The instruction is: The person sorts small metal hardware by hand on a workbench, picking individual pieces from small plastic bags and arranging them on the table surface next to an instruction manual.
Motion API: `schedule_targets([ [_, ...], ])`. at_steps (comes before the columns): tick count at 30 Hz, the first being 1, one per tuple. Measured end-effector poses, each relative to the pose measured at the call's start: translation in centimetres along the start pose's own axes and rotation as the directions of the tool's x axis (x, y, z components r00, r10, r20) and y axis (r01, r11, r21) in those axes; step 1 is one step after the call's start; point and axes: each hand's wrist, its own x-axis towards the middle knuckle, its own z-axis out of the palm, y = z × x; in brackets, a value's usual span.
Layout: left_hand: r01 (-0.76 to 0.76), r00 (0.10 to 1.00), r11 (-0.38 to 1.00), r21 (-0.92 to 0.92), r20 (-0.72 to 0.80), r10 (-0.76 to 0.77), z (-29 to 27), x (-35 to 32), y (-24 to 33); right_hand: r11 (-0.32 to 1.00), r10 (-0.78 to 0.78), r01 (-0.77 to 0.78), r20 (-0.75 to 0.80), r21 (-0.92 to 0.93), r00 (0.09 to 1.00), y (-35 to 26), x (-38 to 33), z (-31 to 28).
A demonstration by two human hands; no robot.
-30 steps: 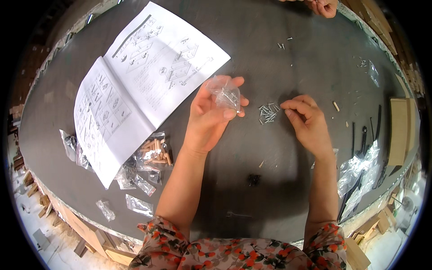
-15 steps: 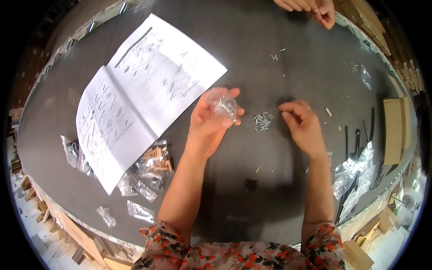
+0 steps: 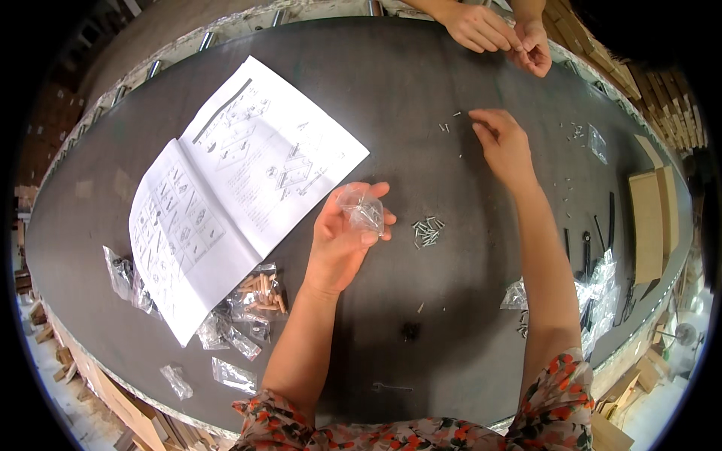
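Clock centred on the screw pile. Left hand at nine: thumb pressing a clear bag against the fingers; small metal pieces inside, blurred by glare. Right hand between one and two, thumb and forefinger apart, other fingers mostly hidden; nearest are loose screws at twelve. Right forearm partly covers a plastic packet at four. Dark heap at six, pieces indistinct. Booklet past nine, print too fine to read. Co-worker's hands near one, arms cut off by the frame.
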Motion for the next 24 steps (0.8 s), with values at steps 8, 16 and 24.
schedule_targets([
  [8,0.003,1.0,1.0,0.01,-0.001,-0.003,0.2,0.1,0.0,0.97,-0.19,0.211,0.163,-0.119,0.968,0.8,2.6,0.6],
  [16,-0.006,1.0,1.0,0.017,-0.024,0.007,0.1,-0.1,-0.2,1.0,0.015,-0.009,0.341,-0.02,0.94,-3.7,2.2,0.8],
  [24,0.014,1.0,1.0,-0.012,-0.015,-0.014,0.0,0.0,0.0,0.964,-0.016,0.115,0.381,-0.239,0.925,-4.8,0.9,0.9],
])
